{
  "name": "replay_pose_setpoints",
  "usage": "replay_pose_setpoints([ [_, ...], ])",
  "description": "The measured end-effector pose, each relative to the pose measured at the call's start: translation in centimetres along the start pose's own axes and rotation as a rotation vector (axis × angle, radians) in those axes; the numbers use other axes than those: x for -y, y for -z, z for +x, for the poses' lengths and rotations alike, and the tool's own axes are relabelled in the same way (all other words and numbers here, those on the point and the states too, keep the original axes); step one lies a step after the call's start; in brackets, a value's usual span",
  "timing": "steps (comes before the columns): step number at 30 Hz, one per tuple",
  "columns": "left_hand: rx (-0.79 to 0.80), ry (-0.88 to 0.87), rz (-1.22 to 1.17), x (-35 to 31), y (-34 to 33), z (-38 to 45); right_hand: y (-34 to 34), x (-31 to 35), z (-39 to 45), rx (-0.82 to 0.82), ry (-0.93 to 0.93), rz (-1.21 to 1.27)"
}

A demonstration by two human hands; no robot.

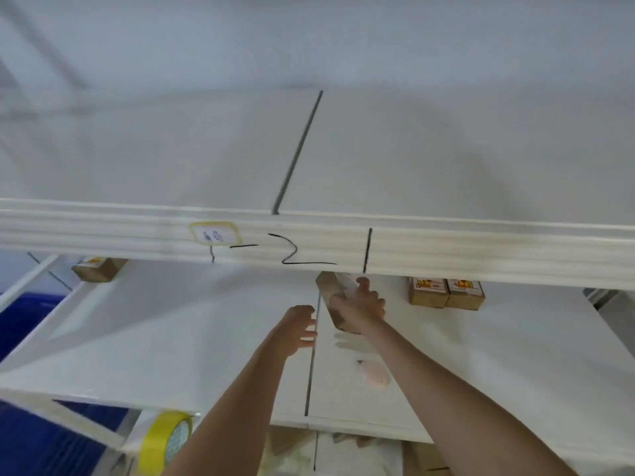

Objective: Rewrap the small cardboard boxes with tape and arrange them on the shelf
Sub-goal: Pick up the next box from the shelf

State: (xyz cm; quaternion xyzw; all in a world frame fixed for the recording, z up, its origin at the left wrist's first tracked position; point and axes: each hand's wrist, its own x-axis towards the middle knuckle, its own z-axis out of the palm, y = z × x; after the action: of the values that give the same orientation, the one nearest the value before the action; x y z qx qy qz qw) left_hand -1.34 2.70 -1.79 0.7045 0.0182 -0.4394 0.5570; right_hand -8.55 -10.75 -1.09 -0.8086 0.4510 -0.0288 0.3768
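so I count four small cardboard boxes, one in hand point(331, 297), one far left point(98, 268) and a pair on the right point(429, 292) point(465, 293), plus one yellow tape roll point(167, 441), two hands point(298, 329) point(362, 305) and one yellow-edged label point(214, 233).

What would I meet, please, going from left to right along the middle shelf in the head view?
Lone cardboard box at the far left → left hand → box held in the right hand → right hand → pair of boxes.

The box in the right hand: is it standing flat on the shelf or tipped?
Tipped. The box, gripped by the right hand, leans at an angle, and its shadow falls apart from it on the shelf below.
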Motion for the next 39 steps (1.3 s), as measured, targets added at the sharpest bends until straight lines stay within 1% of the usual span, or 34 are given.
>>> replay_pose_setpoints([
  [2,0.057,-0.005,-0.044,-0.3,1.4,-0.1,-0.7,1.9,-0.8,0.101,-0.043,0.429],
  [4,0.140,-0.032,-0.062,-0.8,3.0,-0.4,-1.6,3.4,-1.9,0.197,-0.083,0.747],
  [6,0.193,-0.067,-0.117,-1.3,5.0,-0.6,-2.4,4.3,-3.1,0.275,-0.150,0.967],
  [7,0.211,-0.073,-0.152,-1.5,6.2,-0.8,-3.0,4.6,-3.8,0.304,-0.187,1.039],
  [9,0.261,-0.106,-0.162,-1.6,8.7,-0.8,-4.1,5.2,-5.5,0.340,-0.211,1.100],
  [10,0.274,-0.127,-0.140,-1.5,10.0,-0.6,-4.7,5.4,-6.0,0.334,-0.209,1.067],
  [12,0.245,-0.141,-0.104,-1.1,12.5,0.0,-5.6,6.3,-7.5,0.317,-0.202,0.989],
  [15,0.208,-0.116,-0.051,-0.3,15.2,0.8,-7.3,7.1,-8.9,0.332,-0.177,0.937],
  [17,0.235,-0.093,-0.009,0.6,15.8,0.8,-8.5,6.9,-9.9,0.315,-0.159,0.777],
  [19,0.238,-0.077,0.017,1.8,15.8,0.4,-9.7,6.4,-11.0,0.275,-0.158,0.655],
  [22,0.218,-0.051,0.046,3.8,16.0,0.0,-10.8,5.3,-12.0,0.262,-0.167,0.551],
  [25,0.214,-0.087,0.163,5.1,16.6,-0.2,-10.8,5.0,-12.5,0.251,-0.154,0.421],
  [27,0.163,-0.114,0.195,5.9,16.6,-0.3,-10.6,5.1,-13.1,0.251,-0.166,0.399],
  [30,0.105,-0.137,0.179,6.3,16.1,-0.7,-11.2,4.8,-12.6,0.220,-0.185,0.377],
  [32,0.091,-0.148,0.216,6.4,15.6,-0.6,-11.5,4.6,-12.2,0.193,-0.184,0.326],
  [37,0.143,-0.156,0.318,6.5,14.2,-0.7,-11.6,4.2,-11.6,0.082,-0.158,0.105],
  [39,0.117,-0.178,0.364,6.2,14.0,-1.1,-11.6,4.0,-11.1,0.081,-0.156,0.063],
])
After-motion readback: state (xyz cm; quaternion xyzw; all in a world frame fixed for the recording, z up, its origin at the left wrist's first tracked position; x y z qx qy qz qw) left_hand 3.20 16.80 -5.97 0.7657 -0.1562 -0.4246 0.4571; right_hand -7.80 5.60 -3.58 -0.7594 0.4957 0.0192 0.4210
